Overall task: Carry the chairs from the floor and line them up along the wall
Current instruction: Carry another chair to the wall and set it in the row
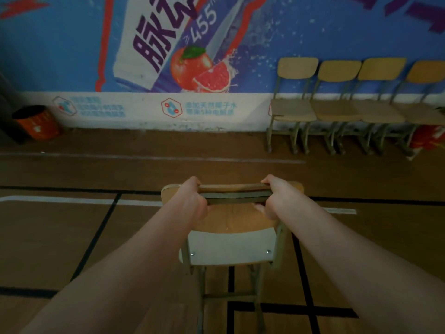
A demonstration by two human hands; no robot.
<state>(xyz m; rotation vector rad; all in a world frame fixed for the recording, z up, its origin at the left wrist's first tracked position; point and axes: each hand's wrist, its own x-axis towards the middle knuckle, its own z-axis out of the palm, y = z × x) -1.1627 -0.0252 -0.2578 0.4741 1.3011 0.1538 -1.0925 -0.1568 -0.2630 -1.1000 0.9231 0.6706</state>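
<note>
A wooden chair (231, 220) with a metal frame is held out in front of me, seat edge toward the wall, its legs hanging down near my body. My left hand (192, 201) grips the left end of the seat's front edge and frame bar. My right hand (277, 198) grips the right end of the same edge. Several matching chairs (337, 109) stand side by side against the wall (144, 109) at the right. The wall stretch left of that row has no chair in front of it.
An orange bin (36, 122) stands by the wall at far left. A red object (426, 138) lies under the rightmost chairs. The wooden gym floor (72, 237) has black and white court lines. A blue drink advertisement (183, 44) covers the wall.
</note>
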